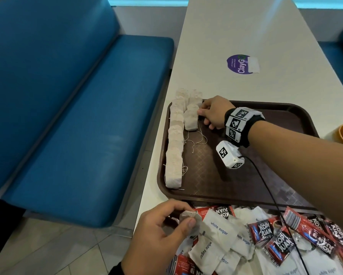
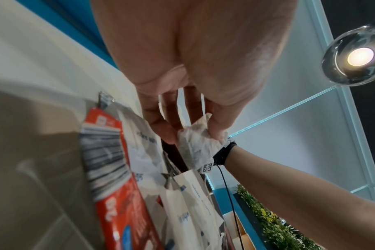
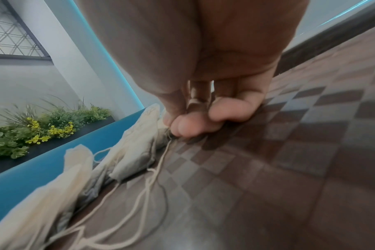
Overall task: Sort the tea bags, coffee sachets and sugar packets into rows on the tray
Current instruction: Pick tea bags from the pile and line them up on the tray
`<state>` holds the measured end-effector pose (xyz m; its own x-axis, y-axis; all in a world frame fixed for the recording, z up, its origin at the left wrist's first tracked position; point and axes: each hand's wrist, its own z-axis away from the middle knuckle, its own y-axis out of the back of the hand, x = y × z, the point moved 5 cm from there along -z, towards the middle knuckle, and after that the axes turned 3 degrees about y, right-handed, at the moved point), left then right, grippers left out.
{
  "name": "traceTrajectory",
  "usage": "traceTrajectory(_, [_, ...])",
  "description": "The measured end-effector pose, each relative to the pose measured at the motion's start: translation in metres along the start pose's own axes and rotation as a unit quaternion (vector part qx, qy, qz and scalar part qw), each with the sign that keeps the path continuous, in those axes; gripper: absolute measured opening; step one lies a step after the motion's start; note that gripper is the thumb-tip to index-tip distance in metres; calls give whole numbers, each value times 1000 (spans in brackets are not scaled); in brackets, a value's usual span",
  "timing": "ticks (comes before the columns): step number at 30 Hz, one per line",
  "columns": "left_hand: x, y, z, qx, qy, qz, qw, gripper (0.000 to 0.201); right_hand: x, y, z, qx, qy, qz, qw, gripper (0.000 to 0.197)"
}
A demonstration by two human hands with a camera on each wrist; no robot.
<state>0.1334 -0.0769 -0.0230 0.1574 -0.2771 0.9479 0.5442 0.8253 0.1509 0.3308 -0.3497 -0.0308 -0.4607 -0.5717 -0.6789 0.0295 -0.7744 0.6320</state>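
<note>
So far only the tea bags have been laid out: one long row (image 1: 174, 147) runs down the left edge of the brown tray (image 1: 285, 114) in the head view, from upper middle toward the lower middle, and a shorter second line (image 1: 192, 114) sits just beside it at the upper end, strings trailing onto the tray floor. The right hand (image 1: 213, 113), in the middle of the frame, has its grip pressed together at the edge of that shorter line; the right wrist view shows the fingertips (image 3: 186, 126) bunched at a bag's corner and string, though whether they truly pinch it I cannot tell. The left hand (image 1: 162, 233), at the lower middle, pinches one more tea bag (image 1: 188, 217) between thumb and fingers above the loose pile. That pile, at the lower right on the table (image 1: 246, 36), holds the coffee sachets (image 1: 279, 245) and sugar packets (image 1: 218, 227), jumbled together and none yet on the tray. By my judgement the tea row is nearly finished, while the coffee and sugar rows are wholly left to do.
</note>
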Motion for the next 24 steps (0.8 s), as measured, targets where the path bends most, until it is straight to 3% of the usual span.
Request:
traceTrajectory(6, [3, -1, 0, 9, 6, 30, 1000, 9, 5, 14, 12, 53, -13, -31, 998, 21])
traceTrajectory(10, [8, -2, 0, 19, 11, 60, 998, 11, -3, 24, 46, 47, 9, -37, 998, 12])
traceTrajectory(15, [13, -5, 5, 45, -19, 77, 996, 17, -24, 28, 127, -31, 111, -73, 991, 11])
traceTrajectory(20, [17, -13, 12, 62, -32, 103, 992, 18, -12, 11, 218, -118, 159, -95, 976, 10])
traceTrajectory(24, [25, -22, 18, 61, -26, 160, 985, 23, 11, -3, 261, -143, 181, -25, 973, 18])
